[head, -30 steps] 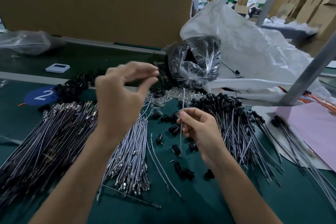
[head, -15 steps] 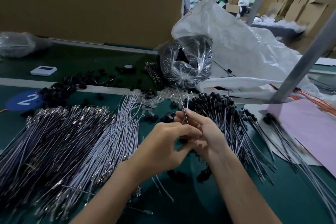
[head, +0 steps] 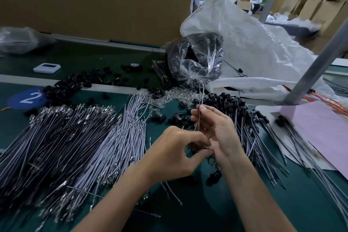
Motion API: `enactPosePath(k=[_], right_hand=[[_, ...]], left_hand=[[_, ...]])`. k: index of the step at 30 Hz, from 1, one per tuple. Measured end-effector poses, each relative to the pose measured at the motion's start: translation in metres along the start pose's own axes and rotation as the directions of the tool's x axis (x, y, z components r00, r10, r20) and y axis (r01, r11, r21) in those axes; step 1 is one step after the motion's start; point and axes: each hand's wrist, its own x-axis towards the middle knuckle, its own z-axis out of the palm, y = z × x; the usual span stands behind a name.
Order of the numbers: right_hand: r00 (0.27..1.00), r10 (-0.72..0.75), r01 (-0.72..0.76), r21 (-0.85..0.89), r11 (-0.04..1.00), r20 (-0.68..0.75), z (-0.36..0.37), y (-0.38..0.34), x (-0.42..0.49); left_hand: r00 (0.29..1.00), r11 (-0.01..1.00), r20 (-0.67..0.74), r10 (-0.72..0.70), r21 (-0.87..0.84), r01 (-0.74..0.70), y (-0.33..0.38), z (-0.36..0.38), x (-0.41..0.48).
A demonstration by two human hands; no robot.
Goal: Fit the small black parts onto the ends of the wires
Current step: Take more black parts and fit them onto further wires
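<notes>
The loose wires [head: 79,137] heaped at the bench's [head: 188,213] left look light and springy. The left hand [head: 175,156] pinches the near end of one wire [head: 199,98], probably pressing on a small black part, hidden by its fingers. The right hand [head: 218,130] grips that wire upright. It is best held close to the end, as it bends. A second ago the left hand was raised, apart.

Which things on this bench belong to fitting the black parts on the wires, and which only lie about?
Belong to the job: wire in the right hand; black part pinched by the left hand; bare wire pile; loose black parts; finished wires.
Only lying about: white device; pink sheet; white sack; tape roll.
</notes>
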Motion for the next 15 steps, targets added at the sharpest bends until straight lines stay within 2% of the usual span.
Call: enactPosePath(k=[9,15], right_hand=[[0.996,-0.09,0.09,0.008,0.996,0.016,0.0001,0.0051,0.0008],[0.986,-0.164,0.165,-0.031,0.986,0.026,-0.0001,0.0062,0.0011]], left_hand=[[1.0,1.0,0.001,0.012,-0.027,-0.012,-0.0013,0.0043,-0.0022],[0.981,0.995,-0.172,0.093,-0.022,-0.098,0.0052,0.0092,-0.0062]])
